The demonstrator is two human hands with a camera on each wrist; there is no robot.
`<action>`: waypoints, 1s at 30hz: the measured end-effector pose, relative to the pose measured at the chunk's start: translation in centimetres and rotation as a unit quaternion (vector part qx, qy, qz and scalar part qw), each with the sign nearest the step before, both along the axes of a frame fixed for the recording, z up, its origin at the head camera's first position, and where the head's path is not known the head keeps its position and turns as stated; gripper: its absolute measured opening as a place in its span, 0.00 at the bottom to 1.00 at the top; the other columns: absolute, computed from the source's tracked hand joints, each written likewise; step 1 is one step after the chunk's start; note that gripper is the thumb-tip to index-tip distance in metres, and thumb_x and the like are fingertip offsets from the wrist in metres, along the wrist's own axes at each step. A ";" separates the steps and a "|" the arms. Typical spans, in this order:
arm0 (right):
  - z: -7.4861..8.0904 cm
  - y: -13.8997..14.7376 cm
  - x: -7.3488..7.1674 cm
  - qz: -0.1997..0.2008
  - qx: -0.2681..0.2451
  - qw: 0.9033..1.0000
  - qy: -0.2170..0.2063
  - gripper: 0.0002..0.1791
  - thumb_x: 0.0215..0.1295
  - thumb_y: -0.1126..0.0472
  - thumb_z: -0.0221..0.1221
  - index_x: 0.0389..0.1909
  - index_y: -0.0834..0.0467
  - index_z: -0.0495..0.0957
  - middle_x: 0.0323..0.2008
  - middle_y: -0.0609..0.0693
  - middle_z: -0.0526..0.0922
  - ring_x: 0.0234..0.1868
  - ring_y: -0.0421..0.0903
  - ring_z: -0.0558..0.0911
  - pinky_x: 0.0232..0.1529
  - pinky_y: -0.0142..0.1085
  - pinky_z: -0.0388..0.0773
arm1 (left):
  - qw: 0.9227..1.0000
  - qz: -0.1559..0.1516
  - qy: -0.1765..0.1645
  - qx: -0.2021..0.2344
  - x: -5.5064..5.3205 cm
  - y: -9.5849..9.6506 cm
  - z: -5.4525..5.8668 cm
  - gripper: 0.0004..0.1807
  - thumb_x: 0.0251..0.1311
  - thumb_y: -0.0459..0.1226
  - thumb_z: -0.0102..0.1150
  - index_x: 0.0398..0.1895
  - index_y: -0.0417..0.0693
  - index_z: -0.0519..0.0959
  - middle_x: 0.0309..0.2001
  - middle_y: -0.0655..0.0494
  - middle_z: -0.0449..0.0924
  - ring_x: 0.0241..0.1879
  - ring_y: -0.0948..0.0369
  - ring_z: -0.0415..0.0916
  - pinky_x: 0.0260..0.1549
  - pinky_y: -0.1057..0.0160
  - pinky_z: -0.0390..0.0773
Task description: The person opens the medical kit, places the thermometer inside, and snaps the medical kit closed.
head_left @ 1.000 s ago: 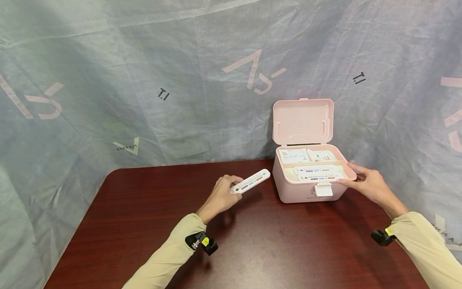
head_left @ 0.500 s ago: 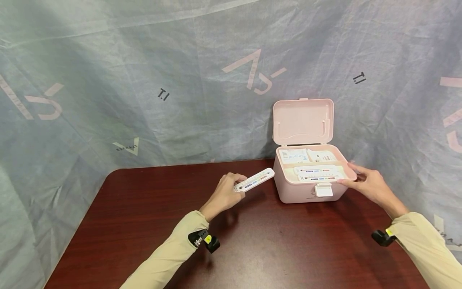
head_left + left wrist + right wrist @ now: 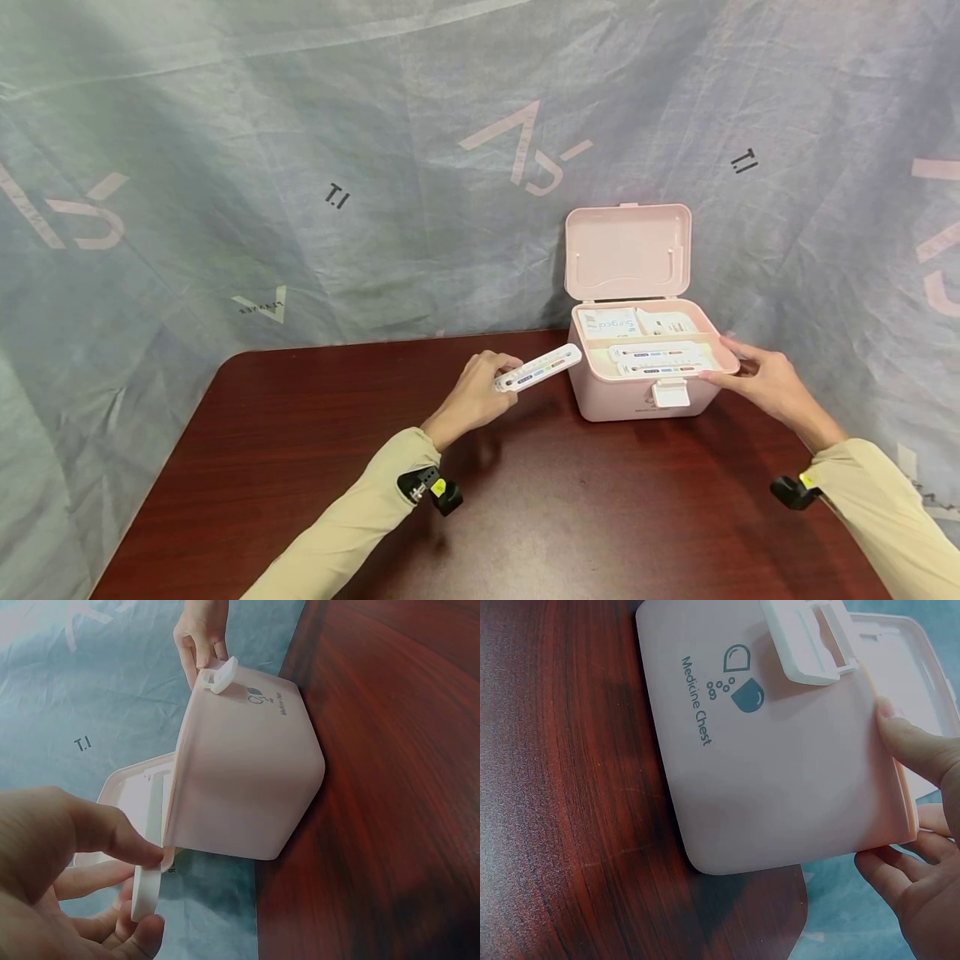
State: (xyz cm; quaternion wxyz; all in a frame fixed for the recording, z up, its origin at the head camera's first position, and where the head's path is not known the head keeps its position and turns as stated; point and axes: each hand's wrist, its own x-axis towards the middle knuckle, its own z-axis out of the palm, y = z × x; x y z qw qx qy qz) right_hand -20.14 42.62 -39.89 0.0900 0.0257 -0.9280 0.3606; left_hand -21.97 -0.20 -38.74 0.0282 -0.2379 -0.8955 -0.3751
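My left hand (image 3: pixel 476 392) pinches a flat white thermometer (image 3: pixel 540 367) with a printed scale and coloured marks. It is held above the table, its far end raised and overlapping the left rim of the pink medicine chest (image 3: pixel 618 400) in the head view. The chest stands with its lid (image 3: pixel 628 250) up. In its front compartment lie similar white thermometers (image 3: pixel 652 353). Behind the divider sit white packets (image 3: pixel 611 322), one printed "Surgical". My right hand (image 3: pixel 772 383) grips the chest's right front corner, thumb (image 3: pixel 907 742) on the front rim and fingers round the side.
The dark red wooden table (image 3: pixel 300 450) stretches left and in front of the chest. A grey printed cloth (image 3: pixel 375 167) hangs behind the table and at both sides. A white latch (image 3: pixel 671 392) hangs at the chest's front.
My left hand has moved right and slightly up with the thermometer, bringing its far end to the chest's left rim. The right hand keeps its grip on the corner.
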 end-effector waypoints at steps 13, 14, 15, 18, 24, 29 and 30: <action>0.1 0.0 0.0 0.000 0.000 1.000 -0.001 0.45 0.49 0.49 0.71 0.64 0.68 0.64 0.63 0.68 0.65 0.41 0.18 0.70 0.33 0.15 0.67 | 1.000 -0.011 0.003 -0.006 -0.2 0.9 0.7 0.24 0.42 0.29 0.63 0.49 0.43 0.80 0.42 0.52 0.77 0.45 0.52 0.70 0.43 0.60 0.67; 0.1 0.0 0.0 -0.001 0.001 1.000 0.001 0.45 0.49 0.49 0.71 0.64 0.68 0.65 0.62 0.68 0.65 0.41 0.18 0.71 0.33 0.15 0.67 | 1.000 -0.012 0.005 -0.007 -0.2 1.0 0.7 0.24 0.42 0.29 0.63 0.49 0.43 0.80 0.42 0.52 0.78 0.45 0.53 0.70 0.43 0.61 0.67; 0.1 0.0 0.0 -0.001 0.002 1.000 0.002 0.45 0.49 0.49 0.71 0.64 0.68 0.65 0.62 0.68 0.65 0.41 0.18 0.71 0.33 0.15 0.67 | 1.000 -0.014 0.006 -0.006 -0.3 1.2 0.8 0.24 0.41 0.29 0.63 0.49 0.43 0.80 0.42 0.52 0.78 0.45 0.53 0.70 0.43 0.61 0.67; 0.2 0.1 0.0 0.000 0.003 1.000 0.009 0.45 0.49 0.50 0.71 0.64 0.68 0.66 0.62 0.68 0.66 0.40 0.18 0.71 0.33 0.15 0.67 | 1.000 -0.020 0.012 -0.008 -0.4 1.6 1.0 0.24 0.41 0.29 0.63 0.48 0.43 0.80 0.42 0.52 0.78 0.45 0.52 0.70 0.44 0.60 0.67; 0.3 0.0 0.1 0.004 0.002 1.000 0.008 0.45 0.48 0.50 0.71 0.63 0.69 0.65 0.62 0.69 0.65 0.40 0.20 0.72 0.33 0.15 0.68 | 0.999 -0.026 0.009 -0.018 -0.6 2.4 1.3 0.24 0.42 0.30 0.63 0.49 0.44 0.80 0.43 0.52 0.77 0.44 0.55 0.68 0.44 0.61 0.67; 0.5 -0.1 0.2 -0.001 0.014 1.000 0.001 0.46 0.48 0.48 0.71 0.64 0.67 0.65 0.62 0.68 0.66 0.40 0.23 0.74 0.32 0.16 0.67 | 0.999 -0.032 0.003 -0.018 -0.9 2.9 1.5 0.24 0.43 0.30 0.63 0.49 0.43 0.80 0.42 0.50 0.77 0.45 0.54 0.69 0.44 0.61 0.67; 0.5 -0.1 0.2 -0.003 0.016 1.000 0.001 0.46 0.48 0.48 0.71 0.64 0.67 0.65 0.62 0.68 0.66 0.40 0.23 0.74 0.32 0.16 0.67 | 0.999 -0.033 0.003 -0.017 -0.9 3.0 1.6 0.24 0.43 0.29 0.63 0.49 0.43 0.80 0.42 0.50 0.77 0.45 0.53 0.69 0.44 0.61 0.67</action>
